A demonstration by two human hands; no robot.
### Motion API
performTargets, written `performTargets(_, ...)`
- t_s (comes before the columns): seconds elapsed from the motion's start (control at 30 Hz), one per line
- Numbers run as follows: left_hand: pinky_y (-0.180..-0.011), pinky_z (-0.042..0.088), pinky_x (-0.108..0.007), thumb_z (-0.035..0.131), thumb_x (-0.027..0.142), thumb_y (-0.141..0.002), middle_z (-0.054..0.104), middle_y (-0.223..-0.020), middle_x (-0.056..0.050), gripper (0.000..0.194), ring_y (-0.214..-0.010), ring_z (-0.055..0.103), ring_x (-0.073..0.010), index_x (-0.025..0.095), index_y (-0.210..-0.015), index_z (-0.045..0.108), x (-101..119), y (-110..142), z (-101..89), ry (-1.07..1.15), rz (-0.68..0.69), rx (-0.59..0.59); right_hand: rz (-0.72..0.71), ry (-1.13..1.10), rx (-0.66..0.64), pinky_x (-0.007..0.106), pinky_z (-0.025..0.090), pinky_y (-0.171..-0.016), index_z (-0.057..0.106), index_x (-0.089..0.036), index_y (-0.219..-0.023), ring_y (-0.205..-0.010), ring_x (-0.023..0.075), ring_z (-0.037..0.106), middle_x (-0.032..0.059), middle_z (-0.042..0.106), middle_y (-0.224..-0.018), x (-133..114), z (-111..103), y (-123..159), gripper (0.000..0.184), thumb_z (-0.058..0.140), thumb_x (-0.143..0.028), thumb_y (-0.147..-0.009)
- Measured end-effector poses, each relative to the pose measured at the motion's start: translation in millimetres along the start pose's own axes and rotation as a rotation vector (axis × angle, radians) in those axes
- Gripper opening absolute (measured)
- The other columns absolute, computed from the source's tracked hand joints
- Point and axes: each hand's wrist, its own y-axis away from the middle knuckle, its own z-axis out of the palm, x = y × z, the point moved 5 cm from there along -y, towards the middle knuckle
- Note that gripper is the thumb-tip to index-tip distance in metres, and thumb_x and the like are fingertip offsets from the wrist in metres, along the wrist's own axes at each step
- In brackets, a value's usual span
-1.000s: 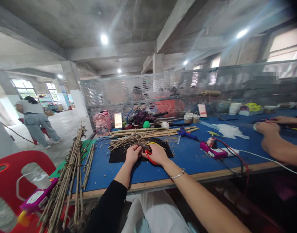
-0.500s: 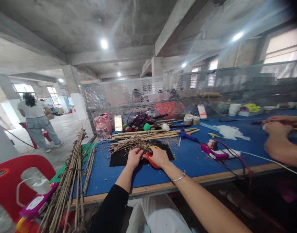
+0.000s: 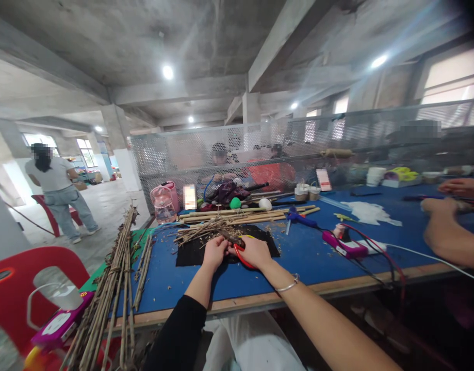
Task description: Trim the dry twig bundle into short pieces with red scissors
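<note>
My right hand [image 3: 256, 251] is closed around pruning shears with red and yellow handles [image 3: 243, 256]. The dark blade end points up and left, close to my left hand. With its fingertips pinched together, my left hand [image 3: 215, 251] touches or nearly touches my right fingers; what it holds is too small to make out. Both hands are over a black mat [image 3: 188, 253]. A heap of thin cut twigs [image 3: 200, 229] lies just beyond my left hand, with small chips scattered around it.
A bundle of long sticks [image 3: 113, 278] leans across the table's left end. Behind the mat lie longer rods [image 3: 252, 217] and a blue glue gun [image 3: 301, 217]. A purple power strip [image 3: 345, 246] with cables is at right, near another person's arm [image 3: 443, 226]. A mesh partition [image 3: 163, 159] stands behind.
The shears' handles look slightly closer together, with less of the yellow one showing. My hands stay in nearly the same place. The co-worker's hands at right have shifted slightly.
</note>
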Motion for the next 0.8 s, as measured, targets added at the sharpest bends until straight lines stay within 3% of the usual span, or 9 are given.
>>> performTargets(0.33, -0.048, 0.042, -0.018, 0.053, 0.027, -0.073, 0.065, -0.073, -0.005, 0.015, -0.06, 0.059, -0.0115, 0.014, -0.076, 0.058, -3.1, -0.7, 1.7, 0.014, -0.054, 0.003, -0.113, -0.018, 0.051, 0.029, 0.038, -0.075, 0.056, -0.017, -0.088, -0.088, 0.0221, 0.057, 0.0085, 0.062, -0.089, -5.0, -3.1, -0.2, 0.055, 0.051, -0.067, -0.065)
performTargets(0.6, -0.046, 0.042, -0.018, 0.052, 0.025, -0.073, 0.063, -0.068, -0.003, 0.012, -0.053, 0.055, -0.0091, 0.014, -0.072, 0.057, -2.3, 0.2, 0.9, 0.013, -0.054, 0.015, -0.081, -0.031, 0.01, 0.028, 0.038, -0.074, 0.056, -0.018, -0.091, -0.09, 0.0219, 0.056, 0.0086, 0.062, -0.092, -4.1, -2.1, -0.7, 0.055, 0.049, -0.067, -0.067)
performTargets(0.8, -0.049, 0.044, -0.02, 0.054, 0.027, -0.072, 0.063, -0.068, -0.003, 0.013, -0.057, 0.057, -0.0108, 0.014, -0.071, 0.057, -3.4, 0.0, -0.4, -0.002, -0.066, 0.046, -0.126, -0.006, 0.048, 0.029, 0.038, -0.075, 0.055, -0.016, -0.087, -0.088, 0.0231, 0.056, 0.0097, 0.061, -0.089, -7.4, -6.0, -0.4, 0.055, 0.05, -0.067, -0.066)
